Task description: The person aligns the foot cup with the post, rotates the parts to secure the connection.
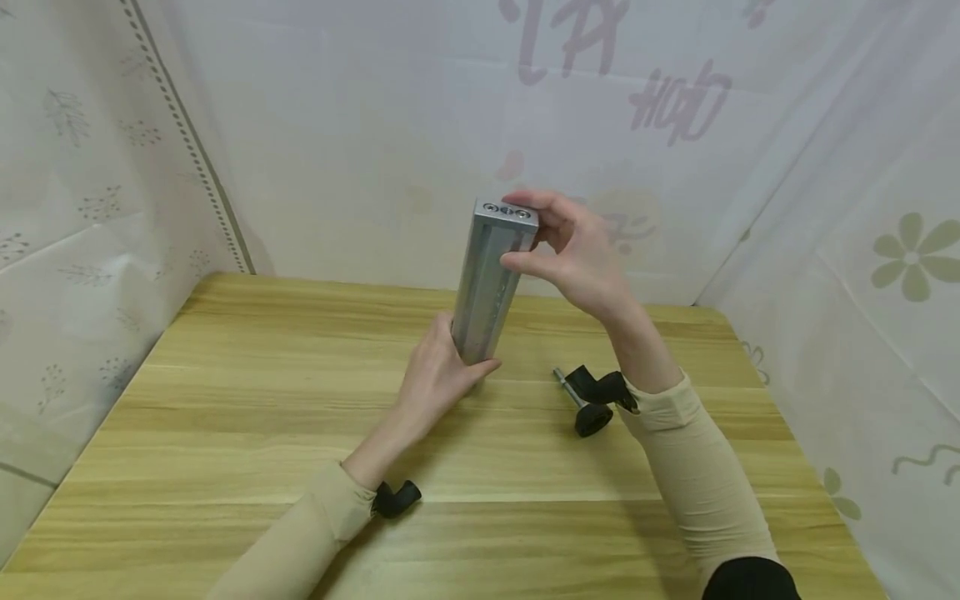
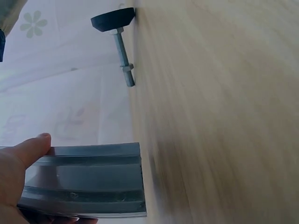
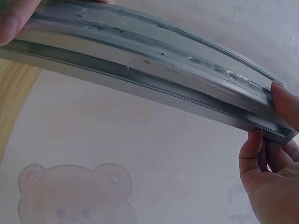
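A silver aluminum profile [image 1: 491, 275] with grooves along its sides is held up over the table, tilted. Its upper end face carries several round screw heads or holes. Near the lower end, my left hand [image 1: 438, 371] grips it; in the left wrist view the thumb [image 2: 35, 148] lies along one edge and the profile's end sticks out past the hand. My right hand [image 1: 581, 254] pinches the upper end, thumb on one face and fingers on another, also visible in the right wrist view. A leveling foot [image 1: 592, 419] with a black base and threaded rod lies on the table.
The wood-grain table [image 1: 247, 400] is enclosed by printed white cloth [image 1: 360, 150] at the back and both sides. Black camera mounts are on both wrists, the right one [image 1: 600, 386] overlapping the leveling foot in the head view.
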Motion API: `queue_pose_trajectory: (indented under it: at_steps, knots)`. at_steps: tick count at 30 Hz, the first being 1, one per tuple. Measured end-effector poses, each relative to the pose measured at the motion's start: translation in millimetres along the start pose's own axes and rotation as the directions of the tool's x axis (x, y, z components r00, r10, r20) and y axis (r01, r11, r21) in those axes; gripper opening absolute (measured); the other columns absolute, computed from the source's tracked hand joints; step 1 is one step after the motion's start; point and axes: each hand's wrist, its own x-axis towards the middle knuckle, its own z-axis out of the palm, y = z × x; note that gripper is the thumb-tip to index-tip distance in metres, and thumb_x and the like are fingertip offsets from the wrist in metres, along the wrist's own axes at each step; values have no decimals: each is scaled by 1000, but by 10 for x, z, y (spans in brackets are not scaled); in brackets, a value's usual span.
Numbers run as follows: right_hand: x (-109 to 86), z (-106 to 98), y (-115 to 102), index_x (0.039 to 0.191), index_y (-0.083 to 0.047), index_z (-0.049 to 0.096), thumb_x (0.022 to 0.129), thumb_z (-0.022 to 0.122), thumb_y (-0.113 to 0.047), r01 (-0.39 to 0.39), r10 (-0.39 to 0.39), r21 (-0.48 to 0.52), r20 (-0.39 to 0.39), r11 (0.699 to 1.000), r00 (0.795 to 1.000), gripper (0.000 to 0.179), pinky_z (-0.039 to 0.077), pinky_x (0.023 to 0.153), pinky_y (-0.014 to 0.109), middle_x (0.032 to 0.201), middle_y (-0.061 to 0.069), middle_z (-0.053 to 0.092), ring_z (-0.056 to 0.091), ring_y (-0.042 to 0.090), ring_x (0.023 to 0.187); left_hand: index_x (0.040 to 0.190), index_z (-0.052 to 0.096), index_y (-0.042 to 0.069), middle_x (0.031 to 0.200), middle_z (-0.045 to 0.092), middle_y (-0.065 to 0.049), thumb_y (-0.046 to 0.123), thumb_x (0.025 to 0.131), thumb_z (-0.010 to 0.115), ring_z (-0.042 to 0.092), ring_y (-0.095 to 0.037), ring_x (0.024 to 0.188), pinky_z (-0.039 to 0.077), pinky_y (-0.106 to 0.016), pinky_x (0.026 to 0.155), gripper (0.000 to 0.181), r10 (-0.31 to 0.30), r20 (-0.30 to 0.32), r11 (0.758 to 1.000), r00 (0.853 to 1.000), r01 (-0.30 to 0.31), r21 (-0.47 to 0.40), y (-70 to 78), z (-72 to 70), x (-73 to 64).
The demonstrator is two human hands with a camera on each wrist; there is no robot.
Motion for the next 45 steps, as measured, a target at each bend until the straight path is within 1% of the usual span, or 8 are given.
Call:
queue_pose_trajectory:
  at_steps: [4, 11, 16, 22, 29, 39, 45]
  knots:
    - [3, 12, 0, 136, 2, 59, 81, 79, 9, 4, -4, -1, 13, 1000, 1000, 58, 51, 84, 26, 122, 13, 70, 61, 20, 94, 130, 45, 2, 122, 63, -18, 28, 77, 91, 68, -36, 109, 58, -50, 90, 75, -1, -3, 1000, 1000, 1, -27, 5, 47, 16]
    - [-13, 29, 21, 135, 1, 60, 80, 79, 9, 4, -4, -16, 14, 1000, 1000, 59, 51, 84, 26, 122, 18, 70, 62, 21, 94, 130, 45, 3, 122, 62, -17, 26, 78, 90, 67, -35, 110, 58, -50, 92, 73, -38, 0, 998, 999, 38, -57, -10, 108, 39]
    - [-19, 36, 29, 135, 1, 60, 80, 80, 9, 14, -14, -22, 16, 1000, 1000, 59, 51, 83, 26, 123, 18, 71, 62, 20, 95, 130, 45, 4, 122, 60, -16, 26, 78, 90, 65, -36, 113, 57, -51, 94, 72, -56, 8, 996, 998, 56, -71, -6, 129, 51]
    - [-35, 38, 24, 135, 1, 60, 80, 80, 9, 33, -32, -30, 17, 999, 999, 59, 50, 82, 27, 124, 18, 71, 63, 19, 96, 127, 44, 4, 122, 60, -16, 26, 78, 90, 65, -36, 112, 57, -50, 93, 71, -60, 2, 996, 998, 60, -71, -3, 138, 49]
    - [-53, 57, 39, 134, 4, 59, 79, 79, 11, 39, -39, -31, 15, 999, 999, 59, 50, 82, 26, 126, 19, 69, 63, 18, 97, 128, 44, 4, 123, 60, -16, 27, 79, 90, 65, -35, 114, 56, -51, 96, 71, -45, 1, 997, 999, 45, -66, -19, 138, 35]
    - [-68, 57, 62, 139, 2, 55, 82, 77, 10, 61, -60, -50, 24, 997, 998, 61, 51, 83, 27, 130, 18, 67, 62, 16, 104, 131, 45, 2, 123, 60, -17, 27, 80, 89, 65, -36, 114, 57, -50, 94, 72, -8, 11, 998, 1000, 8, -56, -29, 113, 44]
    - [-49, 52, 55, 142, 0, 53, 84, 76, 9, 77, -75, -56, 34, 995, 997, 64, 51, 83, 28, 133, 17, 65, 62, 15, 106, 134, 45, 1, 124, 59, -18, 28, 82, 88, 65, -36, 113, 57, -51, 93, 73, -2, 4, 999, 1000, 2, -47, -33, 110, 63]
